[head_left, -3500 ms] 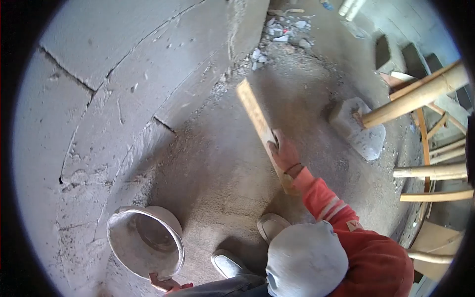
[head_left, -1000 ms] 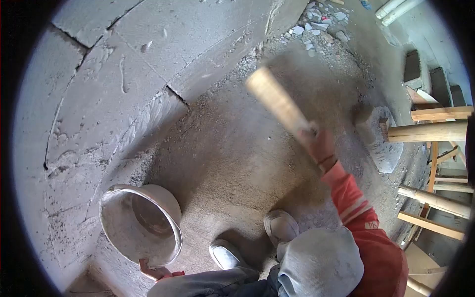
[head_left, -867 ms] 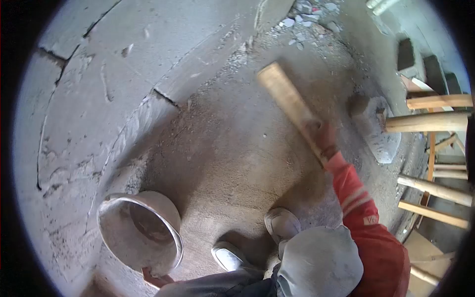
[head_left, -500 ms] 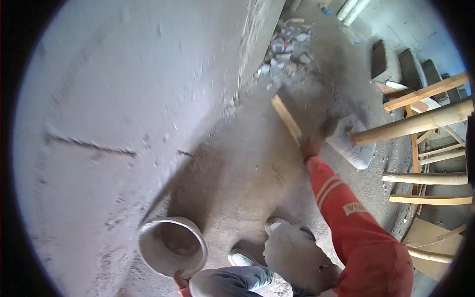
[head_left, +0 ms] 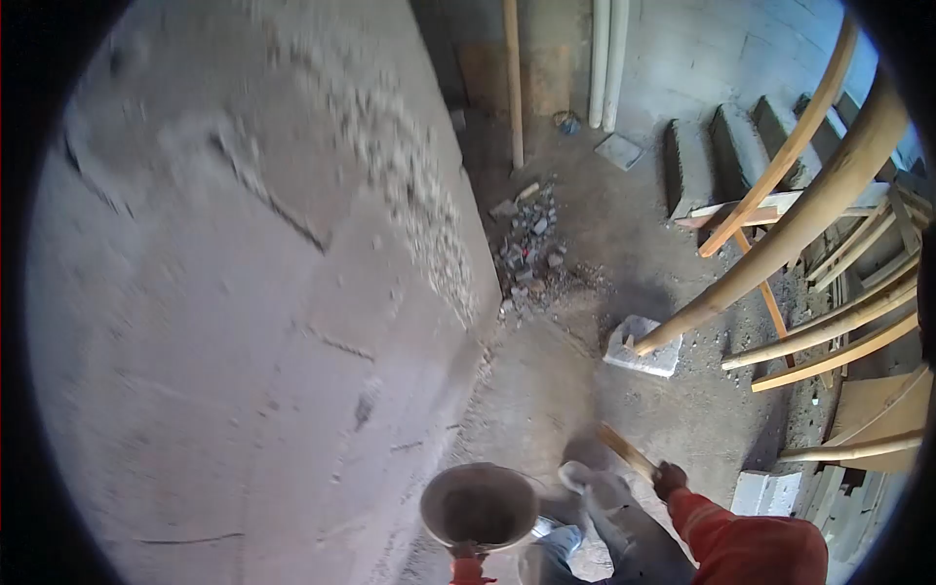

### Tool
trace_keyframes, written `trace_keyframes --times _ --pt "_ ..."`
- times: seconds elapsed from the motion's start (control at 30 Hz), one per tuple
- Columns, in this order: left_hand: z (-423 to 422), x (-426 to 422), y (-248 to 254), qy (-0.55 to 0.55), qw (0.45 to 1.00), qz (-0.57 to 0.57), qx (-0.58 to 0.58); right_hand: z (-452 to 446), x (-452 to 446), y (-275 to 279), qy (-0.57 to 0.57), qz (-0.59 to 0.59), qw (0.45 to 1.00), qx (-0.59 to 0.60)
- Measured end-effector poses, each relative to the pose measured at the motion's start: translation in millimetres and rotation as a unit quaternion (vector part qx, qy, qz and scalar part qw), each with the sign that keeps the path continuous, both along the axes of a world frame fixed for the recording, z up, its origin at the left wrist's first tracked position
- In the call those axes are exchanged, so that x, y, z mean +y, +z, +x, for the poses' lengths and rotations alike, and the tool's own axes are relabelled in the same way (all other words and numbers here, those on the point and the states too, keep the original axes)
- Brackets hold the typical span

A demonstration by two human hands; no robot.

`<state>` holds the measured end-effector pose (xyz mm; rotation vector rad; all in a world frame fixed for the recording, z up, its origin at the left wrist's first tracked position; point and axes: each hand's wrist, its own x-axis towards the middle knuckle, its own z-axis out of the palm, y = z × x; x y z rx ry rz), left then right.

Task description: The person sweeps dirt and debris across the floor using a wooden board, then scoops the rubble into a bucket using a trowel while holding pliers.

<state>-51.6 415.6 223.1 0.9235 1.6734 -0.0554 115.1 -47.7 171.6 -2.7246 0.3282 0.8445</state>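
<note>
My right hand (head_left: 670, 480) is closed around one end of a short wooden board (head_left: 626, 450), which points forward and left over the floor. At the bottom of the view, my left hand (head_left: 469, 551) grips the near rim of a round bucket (head_left: 480, 470). The bucket's mouth faces up towards me and its inside is dark; I cannot make out what it contains. My legs and shoes show between the bucket and the board.
A rough concrete wall (head_left: 253, 322) fills the left. Rubble (head_left: 529, 239) lies by its far corner. To the right, a slanting wooden pole (head_left: 770, 234) rests on a pale block (head_left: 660, 363). Beyond are concrete stairs (head_left: 694, 166), props and planks.
The view has tilted up, showing more of the far room. My right hand has drawn the board back closer to my legs. The bucket has come nearer the legs, held in my left hand.
</note>
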Motion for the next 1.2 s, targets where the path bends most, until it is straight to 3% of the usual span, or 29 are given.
trace_keyframes --times 0.07,0.13,0.17,0.3,0.43,0.5,0.53,0.6,0.63,0.7,0.8,0.9,0.93,0.97,1.0,1.03,1.1,1.2 --pt "11.2 10.7 -0.9 -0.053 0.998 -0.037 -0.019 -29.5 -33.4 35.9 -0.009 -0.041 0.999 0.002" --pt "39.1 18.3 -12.7 -0.101 0.991 -0.075 -0.034 -47.2 -59.4 63.5 -0.04 -0.066 0.993 0.093" --pt "53.4 19.1 -14.6 -0.348 0.937 0.036 -0.023 -40.9 -55.7 100.6 -0.067 -0.073 0.987 0.125" --pt "142.6 12.5 -9.2 -0.321 0.933 -0.03 -0.162 -33.8 -69.2 126.2 -0.082 -0.107 0.965 0.225" --pt "252.9 -44.7 55.5 -0.449 0.873 0.076 -0.173 47.0 -41.6 174.1 -0.143 -0.058 0.969 0.194" --pt "320.8 -76.4 105.8 -0.398 0.861 0.182 -0.258 109.4 -18.4 216.1 -0.13 -0.012 0.982 0.138" --pt "350.1 -85.5 128.8 -0.401 0.859 0.183 -0.261 138.1 -11.0 220.1 -0.127 0.01 0.985 0.118" --pt "391.8 -100.5 159.3 -0.338 0.92 0.038 -0.194 192.6 4.1 229.8 -0.122 0.048 0.988 0.081" --pt "409.9 -107.0 159.7 -0.341 0.92 0.037 -0.191 220.2 12.5 236.6 -0.121 0.064 0.989 0.062" --pt "441.9 -120.6 155.6 -0.311 0.869 0.129 -0.362 263.9 23.9 237.2 -0.084 0.106 0.99 -0.033" --pt "495.1 -127.5 174.9 -0.262 0.902 0.032 -0.343 333.1 42.9 239.7 -0.107 0.108 0.988 -0.041" --pt "557.2 -129.5 206.4 -0.324 0.91 -0.014 -0.257 393.6 51.9 215.3 -0.105 0.086 0.99 -0.029" --pt "588.0 -135.0 247.8 -0.317 0.922 -0.061 -0.215 409.7 45.4 189.5 -0.015 0.073 0.989 -0.128" --pt "591.1 -129.9 226.8 -0.314 0.925 -0.061 -0.204 434.4 46.5 193.9 -0.039 0.018 0.999 -0.019" --pt "603.2 -122.8 185.7 -0.406 0.867 0.102 -0.271 449.9 50.5 207.1 -0.122 0.043 0.991 -0.014" --pt "622.2 -119.6 172.5 -0.393 0.872 0.089 -0.279 478.5 51.4 214.0 -0.204 0.067 0.976 -0.016" --pt "659.5 -112.7 143.9 -0.365 0.881 0.064 -0.295 505.3 42.8 200.8 -0.218 -0.01 0.976 -0.013" --pt "715.7 -95.1 151.4 -0.372 0.907 0.009 -0.195 543.4 35.2 215.1 -0.252 -0.034 0.967 -0.006"
